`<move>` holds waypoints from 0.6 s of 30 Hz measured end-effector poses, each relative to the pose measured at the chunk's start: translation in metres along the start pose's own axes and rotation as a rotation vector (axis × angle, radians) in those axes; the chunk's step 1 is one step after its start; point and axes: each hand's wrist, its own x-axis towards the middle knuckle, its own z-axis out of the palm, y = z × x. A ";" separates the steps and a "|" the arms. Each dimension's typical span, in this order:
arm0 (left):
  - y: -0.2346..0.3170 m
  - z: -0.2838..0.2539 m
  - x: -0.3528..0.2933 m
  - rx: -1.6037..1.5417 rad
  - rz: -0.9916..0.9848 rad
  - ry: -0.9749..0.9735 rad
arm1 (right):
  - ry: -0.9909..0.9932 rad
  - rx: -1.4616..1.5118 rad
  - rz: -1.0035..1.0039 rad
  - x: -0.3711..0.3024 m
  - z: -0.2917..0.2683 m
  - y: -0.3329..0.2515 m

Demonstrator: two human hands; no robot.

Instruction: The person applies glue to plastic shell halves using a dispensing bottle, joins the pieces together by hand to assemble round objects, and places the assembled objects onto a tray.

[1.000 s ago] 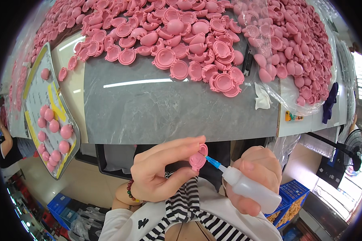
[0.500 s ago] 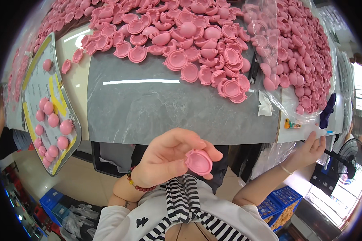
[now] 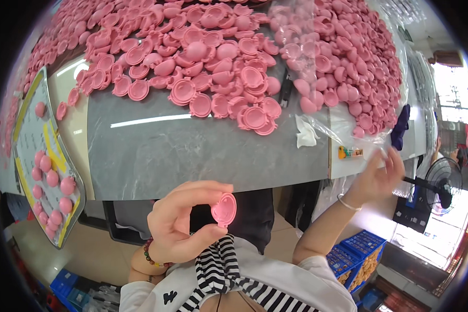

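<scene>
Between the thumb and forefinger of my left hand [image 3: 171,223] is a pink plastic half-shell [image 3: 225,209], its hollow side facing up toward me. It is held in front of the grey table edge. Out at the right, my right hand [image 3: 378,174] is over the table's right end, below a dark purple cloth [image 3: 400,127]. Its fingers are bent and blurred, and I cannot make out anything in them. Many loose pink half-shells [image 3: 184,92] lie heaped across the far part of the grey tabletop [image 3: 156,156].
A clear plastic bag [image 3: 317,125] full of pink half-shells lies at the far right. Near it are a black cutter [image 3: 286,91], a crumpled white scrap [image 3: 306,132] and a small orange-green packet [image 3: 350,152]. At left, a tray [image 3: 28,145] bears several pink balls. A fan [image 3: 444,187] stands right.
My left hand has moved left and turned the half-shell more upright between its fingertips. The right hand has shifted and its fingers now blur. The whole view has swung slightly to the right.
</scene>
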 end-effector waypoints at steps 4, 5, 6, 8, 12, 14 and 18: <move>-0.004 0.003 -0.003 -0.064 -0.035 -0.012 | -0.632 0.070 0.005 0.031 0.048 -0.033; -0.004 0.002 -0.004 -0.072 -0.044 -0.046 | -0.697 0.091 0.000 0.032 0.057 -0.034; -0.003 0.003 -0.005 -0.071 -0.041 -0.045 | -0.762 -0.004 -0.001 0.031 0.062 -0.033; -0.002 0.002 -0.007 -0.107 -0.089 -0.045 | -0.729 0.004 0.039 0.028 0.063 -0.034; -0.002 -0.002 -0.009 -0.136 -0.098 -0.012 | -0.812 0.492 0.373 0.019 0.036 -0.068; 0.000 -0.006 -0.008 -0.161 -0.118 0.005 | -1.115 0.723 0.397 0.009 0.021 -0.100; -0.004 -0.011 -0.003 -0.188 -0.115 -0.013 | -1.092 0.635 0.479 -0.014 0.033 -0.126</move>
